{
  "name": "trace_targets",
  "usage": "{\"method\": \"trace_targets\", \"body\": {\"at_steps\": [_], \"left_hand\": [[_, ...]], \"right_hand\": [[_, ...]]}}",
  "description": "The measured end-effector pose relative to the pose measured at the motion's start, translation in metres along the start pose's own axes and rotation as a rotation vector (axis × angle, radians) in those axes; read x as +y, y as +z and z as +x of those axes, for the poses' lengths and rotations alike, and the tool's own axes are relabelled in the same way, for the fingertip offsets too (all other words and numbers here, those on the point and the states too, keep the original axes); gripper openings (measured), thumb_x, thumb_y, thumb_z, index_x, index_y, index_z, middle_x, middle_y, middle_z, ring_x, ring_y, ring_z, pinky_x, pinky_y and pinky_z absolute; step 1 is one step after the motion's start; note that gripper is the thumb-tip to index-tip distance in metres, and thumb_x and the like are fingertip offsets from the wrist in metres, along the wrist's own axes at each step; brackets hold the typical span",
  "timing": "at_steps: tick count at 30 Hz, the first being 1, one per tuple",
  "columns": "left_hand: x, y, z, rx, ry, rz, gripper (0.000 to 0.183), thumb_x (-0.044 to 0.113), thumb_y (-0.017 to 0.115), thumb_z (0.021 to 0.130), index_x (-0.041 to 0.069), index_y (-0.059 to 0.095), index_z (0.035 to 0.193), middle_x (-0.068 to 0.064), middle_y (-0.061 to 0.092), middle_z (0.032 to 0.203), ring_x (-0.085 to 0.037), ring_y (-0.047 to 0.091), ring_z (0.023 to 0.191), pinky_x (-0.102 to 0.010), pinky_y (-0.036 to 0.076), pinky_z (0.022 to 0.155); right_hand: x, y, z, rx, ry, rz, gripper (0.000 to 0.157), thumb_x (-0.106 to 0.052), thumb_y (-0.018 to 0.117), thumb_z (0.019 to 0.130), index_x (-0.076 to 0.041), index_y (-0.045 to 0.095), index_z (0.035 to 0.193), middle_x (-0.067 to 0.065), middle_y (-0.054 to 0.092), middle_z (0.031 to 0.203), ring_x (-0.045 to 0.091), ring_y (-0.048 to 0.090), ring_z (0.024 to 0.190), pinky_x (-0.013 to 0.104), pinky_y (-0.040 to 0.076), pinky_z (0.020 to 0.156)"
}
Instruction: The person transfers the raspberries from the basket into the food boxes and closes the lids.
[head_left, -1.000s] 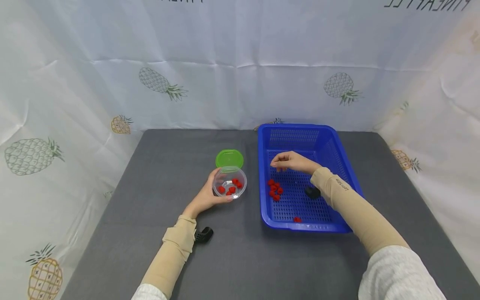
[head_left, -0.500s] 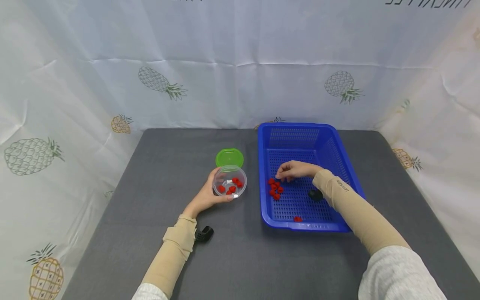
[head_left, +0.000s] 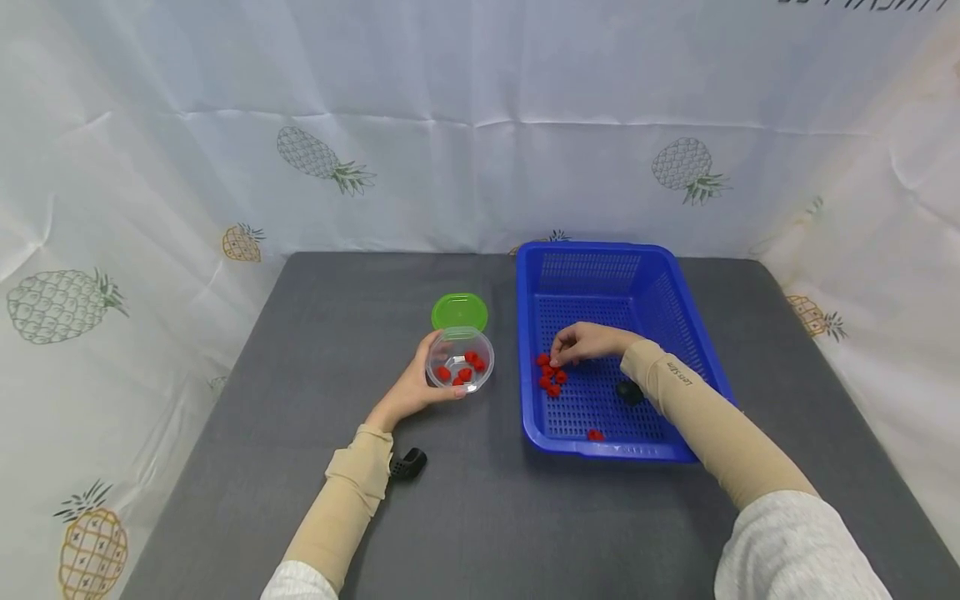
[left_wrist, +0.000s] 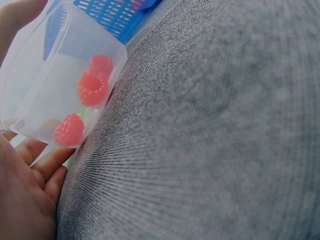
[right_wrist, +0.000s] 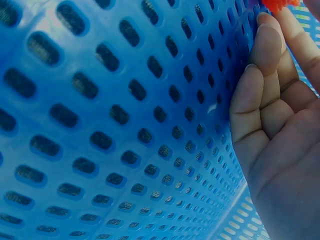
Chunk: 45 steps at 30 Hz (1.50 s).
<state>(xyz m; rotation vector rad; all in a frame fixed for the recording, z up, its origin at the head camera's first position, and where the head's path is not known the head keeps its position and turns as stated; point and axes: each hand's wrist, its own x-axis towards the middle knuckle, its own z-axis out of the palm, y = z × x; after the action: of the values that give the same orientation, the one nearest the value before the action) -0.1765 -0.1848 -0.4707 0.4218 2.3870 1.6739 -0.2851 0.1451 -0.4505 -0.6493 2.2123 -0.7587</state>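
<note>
My left hand [head_left: 408, 390] grips a clear round plastic tub [left_wrist: 55, 95], its thumb and fingers on opposite sides. Inside the tub lie several red raspberries [left_wrist: 93, 88]. At the right, my right hand [head_left: 591, 342] reaches down into a blue perforated basket [head_left: 611, 450]. Its thumb and index finger pinch a raspberry [right_wrist: 280, 4], only partly visible at the top of the right wrist view. A cluster of raspberries [head_left: 553, 390] lies by the fingertips along the basket's left side. One more raspberry [head_left: 595, 435] lies near the basket's front wall.
A green round lid [head_left: 459, 312] lies on the grey table [head_left: 360, 317] just behind the tub. Black wrist devices show beneath both forearms. White pineapple-print cloth [head_left: 480, 183] hangs behind the table and at both sides.
My right hand has lowered in the basket toward the raspberry cluster, and its thumb and index finger have come together at a raspberry. The left hand and tub stay in place.
</note>
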Motion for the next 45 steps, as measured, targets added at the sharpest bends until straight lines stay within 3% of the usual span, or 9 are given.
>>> {"method": "trace_targets", "body": {"at_steps": [13,19,25,38,42,45], "left_hand": [[0.001,-0.003,0.002,0.004,0.015,0.001,0.097,0.014,0.077,0.074,0.012,0.014,0.147,-0.018,0.037,0.145,-0.035,0.037,0.130,-0.051,0.031,0.107],[0.003,-0.001,0.003,0.000,0.014,0.002,0.096,0.014,0.077,0.074,0.011,0.014,0.147,-0.017,0.037,0.145,-0.035,0.037,0.129,-0.052,0.031,0.107],[0.004,0.000,0.003,0.000,0.007,0.005,0.096,0.014,0.077,0.074,0.011,0.015,0.147,-0.017,0.037,0.144,-0.034,0.038,0.129,-0.051,0.031,0.107],[0.000,0.000,0.001,-0.005,0.003,-0.005,0.096,0.015,0.077,0.075,0.014,0.014,0.147,-0.017,0.036,0.145,-0.036,0.036,0.131,-0.053,0.030,0.108],[0.000,0.000,0.000,-0.002,0.002,-0.008,0.096,0.014,0.077,0.075,0.014,0.014,0.147,-0.017,0.036,0.145,-0.035,0.036,0.130,-0.053,0.029,0.108],[0.001,0.000,0.000,-0.003,0.003,-0.006,0.096,0.014,0.077,0.075,0.013,0.014,0.147,-0.019,0.035,0.145,-0.036,0.036,0.130,-0.053,0.029,0.108]], "right_hand": [[-0.006,-0.004,0.000,-0.006,-0.037,-0.065,0.016,-0.023,0.066,0.083,-0.009,0.059,0.086,-0.006,0.054,0.071,0.009,0.048,0.065,0.025,0.040,0.063],[-0.004,-0.006,-0.005,-0.032,-0.026,0.002,0.018,-0.020,0.060,0.088,-0.006,0.063,0.099,-0.001,0.061,0.085,0.012,0.053,0.075,0.026,0.045,0.070],[0.003,-0.013,-0.010,0.008,-0.025,0.082,0.023,-0.022,0.054,0.092,-0.006,0.063,0.107,0.006,0.064,0.103,0.017,0.059,0.087,0.031,0.049,0.079],[-0.005,-0.019,-0.015,0.059,-0.016,0.258,0.029,-0.030,0.055,0.092,-0.004,0.065,0.101,0.002,0.067,0.089,0.020,0.057,0.081,0.036,0.047,0.079],[-0.009,-0.022,-0.017,0.056,-0.055,0.287,0.034,-0.032,0.054,0.093,-0.001,0.062,0.103,0.008,0.066,0.094,0.022,0.056,0.084,0.037,0.046,0.083],[-0.011,-0.027,-0.018,0.068,-0.073,0.308,0.039,-0.033,0.054,0.093,0.003,0.060,0.108,0.017,0.064,0.102,0.032,0.056,0.091,0.041,0.045,0.088]]}}
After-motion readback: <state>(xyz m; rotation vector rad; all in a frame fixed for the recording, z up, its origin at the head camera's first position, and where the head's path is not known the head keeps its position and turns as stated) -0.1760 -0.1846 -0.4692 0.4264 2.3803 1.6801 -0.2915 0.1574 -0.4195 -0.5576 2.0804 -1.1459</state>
